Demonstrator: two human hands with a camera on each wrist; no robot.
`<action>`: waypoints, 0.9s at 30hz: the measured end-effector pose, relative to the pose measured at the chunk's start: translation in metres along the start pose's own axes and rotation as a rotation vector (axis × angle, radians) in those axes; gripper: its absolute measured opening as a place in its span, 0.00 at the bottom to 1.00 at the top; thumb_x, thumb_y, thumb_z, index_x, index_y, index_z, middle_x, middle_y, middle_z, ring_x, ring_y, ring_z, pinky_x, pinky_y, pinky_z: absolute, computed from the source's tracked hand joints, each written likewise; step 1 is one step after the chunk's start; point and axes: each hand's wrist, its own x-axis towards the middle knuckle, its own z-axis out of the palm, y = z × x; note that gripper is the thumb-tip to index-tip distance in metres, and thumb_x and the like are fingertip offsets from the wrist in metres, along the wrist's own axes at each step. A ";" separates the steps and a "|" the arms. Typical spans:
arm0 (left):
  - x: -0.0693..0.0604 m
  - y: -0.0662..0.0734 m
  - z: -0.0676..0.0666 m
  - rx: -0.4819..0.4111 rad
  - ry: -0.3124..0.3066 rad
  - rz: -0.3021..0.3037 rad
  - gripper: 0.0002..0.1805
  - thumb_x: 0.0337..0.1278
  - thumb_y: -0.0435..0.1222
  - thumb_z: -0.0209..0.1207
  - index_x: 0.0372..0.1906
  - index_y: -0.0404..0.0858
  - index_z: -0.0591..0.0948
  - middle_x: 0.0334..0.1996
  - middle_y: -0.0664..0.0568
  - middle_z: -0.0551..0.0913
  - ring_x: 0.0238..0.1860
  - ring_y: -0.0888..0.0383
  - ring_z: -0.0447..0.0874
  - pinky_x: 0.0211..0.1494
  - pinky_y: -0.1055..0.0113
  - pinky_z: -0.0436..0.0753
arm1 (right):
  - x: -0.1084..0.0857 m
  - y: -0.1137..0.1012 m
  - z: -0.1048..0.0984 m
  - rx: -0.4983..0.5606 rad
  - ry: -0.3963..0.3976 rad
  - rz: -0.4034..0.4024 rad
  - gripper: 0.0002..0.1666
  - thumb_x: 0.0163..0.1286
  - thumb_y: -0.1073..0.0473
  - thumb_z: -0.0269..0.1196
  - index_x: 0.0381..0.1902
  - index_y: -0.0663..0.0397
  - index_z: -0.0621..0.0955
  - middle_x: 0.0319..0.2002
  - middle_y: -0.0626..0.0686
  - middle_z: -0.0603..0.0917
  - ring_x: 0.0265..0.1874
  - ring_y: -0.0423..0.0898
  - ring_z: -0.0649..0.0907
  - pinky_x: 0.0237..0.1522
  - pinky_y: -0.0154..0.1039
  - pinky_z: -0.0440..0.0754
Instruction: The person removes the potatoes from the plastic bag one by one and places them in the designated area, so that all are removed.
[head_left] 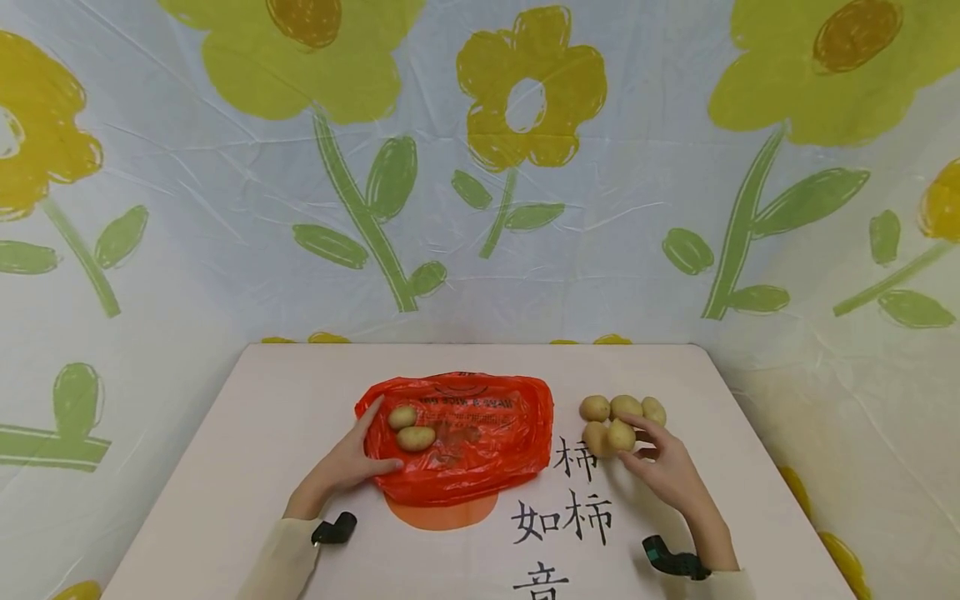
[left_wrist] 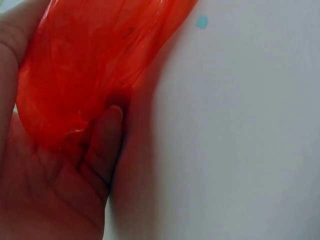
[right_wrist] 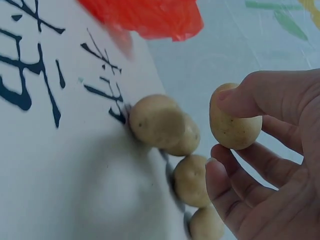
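Observation:
A red plastic bag [head_left: 487,450] lies spread on the table, its rim raised and printed with dark lettering. Two potatoes [head_left: 416,438] rest in its left part. At the bag's left side, my left hand [head_left: 348,457] grips the edge; in the left wrist view the fingers curl against the red plastic [left_wrist: 95,65]. My right hand [head_left: 667,471] pinches a single potato [right_wrist: 232,131] between thumb and fingers, raised above the table. Close by it sits a group of several loose potatoes [head_left: 595,408], partly hidden by the hand in the head view.
The pale table [head_left: 292,400] carries large black written characters [head_left: 562,517] and an orange printed shape [head_left: 442,512] in front of the bag. Behind and beside it hangs a white cloth [head_left: 600,275] with yellow flowers. Each wrist wears a dark camera band [head_left: 678,565].

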 end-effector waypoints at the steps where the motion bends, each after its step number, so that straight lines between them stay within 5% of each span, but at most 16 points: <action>1: 0.000 0.000 0.000 -0.002 0.002 -0.004 0.67 0.49 0.51 0.76 0.84 0.54 0.41 0.82 0.39 0.50 0.80 0.34 0.52 0.76 0.36 0.65 | -0.001 0.002 0.000 0.000 0.002 0.009 0.31 0.61 0.70 0.73 0.63 0.62 0.79 0.57 0.63 0.83 0.47 0.38 0.82 0.41 0.39 0.87; 9: -0.002 0.003 0.001 -0.012 0.003 -0.002 0.66 0.50 0.50 0.76 0.85 0.52 0.41 0.82 0.39 0.51 0.80 0.34 0.53 0.77 0.35 0.63 | -0.003 0.017 -0.002 -0.013 0.006 0.071 0.32 0.61 0.70 0.73 0.64 0.61 0.79 0.60 0.65 0.81 0.47 0.33 0.80 0.42 0.38 0.88; 18: -0.002 0.003 0.001 -0.016 -0.003 -0.002 0.66 0.51 0.49 0.76 0.85 0.52 0.41 0.83 0.39 0.48 0.81 0.34 0.50 0.78 0.34 0.60 | -0.005 0.031 -0.002 -0.046 -0.017 0.107 0.32 0.60 0.69 0.74 0.63 0.64 0.79 0.59 0.68 0.81 0.50 0.61 0.85 0.46 0.42 0.88; 27: -0.003 0.005 0.000 -0.015 -0.001 -0.007 0.66 0.50 0.49 0.76 0.85 0.52 0.41 0.82 0.39 0.50 0.80 0.34 0.51 0.77 0.35 0.62 | -0.007 0.041 0.003 -0.108 -0.025 0.177 0.32 0.60 0.67 0.74 0.63 0.60 0.79 0.56 0.67 0.83 0.49 0.58 0.85 0.48 0.44 0.85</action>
